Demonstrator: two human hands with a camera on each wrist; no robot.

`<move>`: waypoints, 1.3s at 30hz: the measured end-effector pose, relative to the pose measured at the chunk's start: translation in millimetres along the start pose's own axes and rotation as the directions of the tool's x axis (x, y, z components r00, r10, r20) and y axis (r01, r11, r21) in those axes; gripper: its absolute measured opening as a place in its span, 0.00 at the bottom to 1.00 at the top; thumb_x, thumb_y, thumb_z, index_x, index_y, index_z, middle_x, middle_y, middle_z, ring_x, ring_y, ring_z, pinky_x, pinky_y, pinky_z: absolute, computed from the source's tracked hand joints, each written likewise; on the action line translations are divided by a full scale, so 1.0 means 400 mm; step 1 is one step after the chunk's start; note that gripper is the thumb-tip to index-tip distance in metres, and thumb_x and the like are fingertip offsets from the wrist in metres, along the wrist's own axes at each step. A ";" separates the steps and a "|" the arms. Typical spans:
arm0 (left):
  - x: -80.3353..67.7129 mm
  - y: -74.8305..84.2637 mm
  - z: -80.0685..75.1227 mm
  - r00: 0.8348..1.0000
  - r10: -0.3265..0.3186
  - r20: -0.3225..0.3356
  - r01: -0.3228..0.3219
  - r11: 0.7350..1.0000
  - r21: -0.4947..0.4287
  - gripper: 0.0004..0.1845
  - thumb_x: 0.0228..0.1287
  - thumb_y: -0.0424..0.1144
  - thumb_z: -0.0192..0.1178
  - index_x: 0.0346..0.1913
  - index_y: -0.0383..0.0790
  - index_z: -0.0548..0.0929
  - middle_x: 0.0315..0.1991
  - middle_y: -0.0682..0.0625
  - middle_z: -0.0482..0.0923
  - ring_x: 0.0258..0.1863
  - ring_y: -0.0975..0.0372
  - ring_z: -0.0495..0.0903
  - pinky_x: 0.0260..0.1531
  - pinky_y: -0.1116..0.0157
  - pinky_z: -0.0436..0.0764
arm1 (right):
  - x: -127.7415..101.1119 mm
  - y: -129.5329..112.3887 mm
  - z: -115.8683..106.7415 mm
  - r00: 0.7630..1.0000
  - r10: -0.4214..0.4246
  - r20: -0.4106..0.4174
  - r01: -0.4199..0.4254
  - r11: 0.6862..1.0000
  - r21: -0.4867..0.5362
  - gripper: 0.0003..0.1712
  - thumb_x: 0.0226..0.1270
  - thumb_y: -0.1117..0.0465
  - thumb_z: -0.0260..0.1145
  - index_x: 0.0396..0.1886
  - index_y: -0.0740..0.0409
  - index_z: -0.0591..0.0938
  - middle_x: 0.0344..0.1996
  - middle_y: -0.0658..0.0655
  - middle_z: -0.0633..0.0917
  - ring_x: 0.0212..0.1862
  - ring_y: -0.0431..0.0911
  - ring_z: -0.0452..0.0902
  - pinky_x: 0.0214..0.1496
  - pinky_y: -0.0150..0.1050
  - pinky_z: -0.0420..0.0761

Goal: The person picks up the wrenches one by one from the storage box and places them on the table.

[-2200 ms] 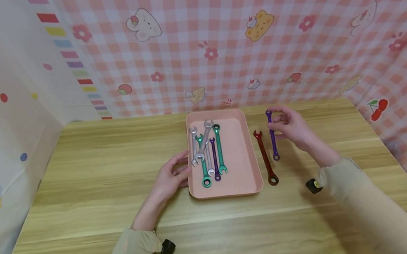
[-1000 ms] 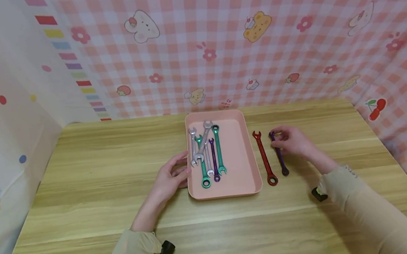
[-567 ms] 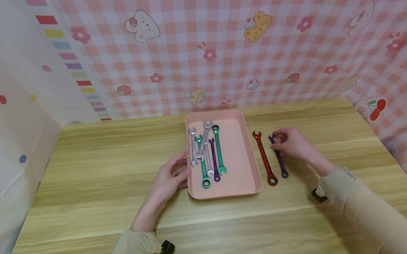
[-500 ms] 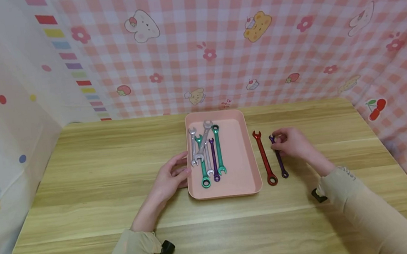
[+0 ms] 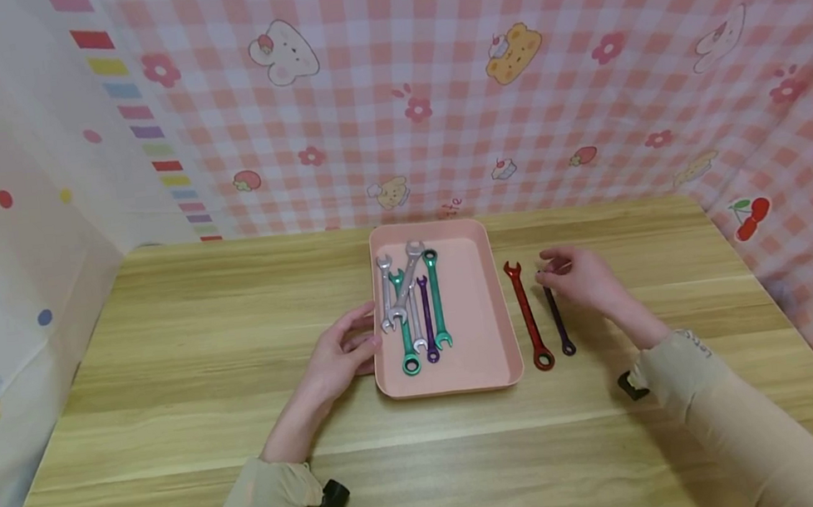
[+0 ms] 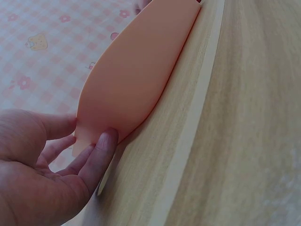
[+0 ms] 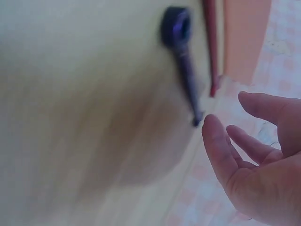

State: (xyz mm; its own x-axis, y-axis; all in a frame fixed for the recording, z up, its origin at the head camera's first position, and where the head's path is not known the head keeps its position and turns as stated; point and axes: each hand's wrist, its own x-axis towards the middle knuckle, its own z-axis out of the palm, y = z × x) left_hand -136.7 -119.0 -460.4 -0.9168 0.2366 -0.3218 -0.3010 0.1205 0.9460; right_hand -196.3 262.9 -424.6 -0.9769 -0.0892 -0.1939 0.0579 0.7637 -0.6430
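Observation:
A pink tray (image 5: 481, 312) stands mid-table and holds several wrenches (image 5: 412, 303), silver, green and purple. Right of it a red wrench (image 5: 529, 315) and a purple wrench (image 5: 558, 321) lie side by side on the table. My right hand (image 5: 581, 277) hovers just over the purple wrench's far end, fingers relaxed and off it; the right wrist view shows the purple wrench (image 7: 181, 56) lying free beside the fingers (image 7: 221, 150). My left hand (image 5: 343, 354) rests against the tray's left wall (image 6: 136, 80) with straight fingertips (image 6: 104, 141).
The wooden table (image 5: 165, 381) is boxed in by a pink checked cloth wall (image 5: 507, 75) behind and at the right, and a white cloth (image 5: 7, 249) at the left.
My right hand brought the purple wrench down and nearer, laid it beside the red one, and has now let go, lifting its fingers. The left hand has stayed put.

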 end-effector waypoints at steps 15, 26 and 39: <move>0.000 0.002 -0.001 1.000 -0.001 0.004 0.001 1.000 0.005 0.33 0.78 0.30 0.55 0.82 0.44 0.63 0.78 0.35 0.65 0.73 0.41 0.74 0.58 0.58 0.91 | 0.023 -0.188 0.020 0.995 -0.100 -0.023 0.101 0.995 0.028 0.31 0.77 0.55 0.65 0.74 0.64 0.75 0.67 0.68 0.82 0.66 0.62 0.81 0.59 0.53 0.89; -0.001 0.002 0.000 1.000 -0.007 -0.002 0.007 1.000 0.012 0.33 0.78 0.30 0.56 0.82 0.44 0.62 0.78 0.35 0.66 0.73 0.41 0.74 0.57 0.59 0.92 | 0.078 -0.283 0.087 0.984 -0.176 0.002 0.176 0.981 0.085 0.30 0.74 0.60 0.69 0.72 0.66 0.75 0.64 0.69 0.83 0.64 0.62 0.81 0.66 0.55 0.87; -0.003 0.006 0.001 1.000 -0.018 -0.006 0.018 1.000 0.001 0.33 0.77 0.29 0.56 0.82 0.45 0.63 0.78 0.36 0.66 0.73 0.41 0.75 0.58 0.57 0.91 | 0.145 -0.328 0.150 0.992 -0.116 0.051 0.110 0.988 0.107 0.33 0.74 0.56 0.69 0.74 0.61 0.74 0.67 0.66 0.80 0.67 0.59 0.78 0.70 0.53 0.85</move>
State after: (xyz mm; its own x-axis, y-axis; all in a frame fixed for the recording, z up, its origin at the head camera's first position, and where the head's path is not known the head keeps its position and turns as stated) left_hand -136.3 -118.7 -457.6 -0.9127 0.2291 -0.3383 -0.3170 0.1251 0.9401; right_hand -248.2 119.1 -395.9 -0.9654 -0.2094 -0.1554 -0.0283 0.6768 -0.7356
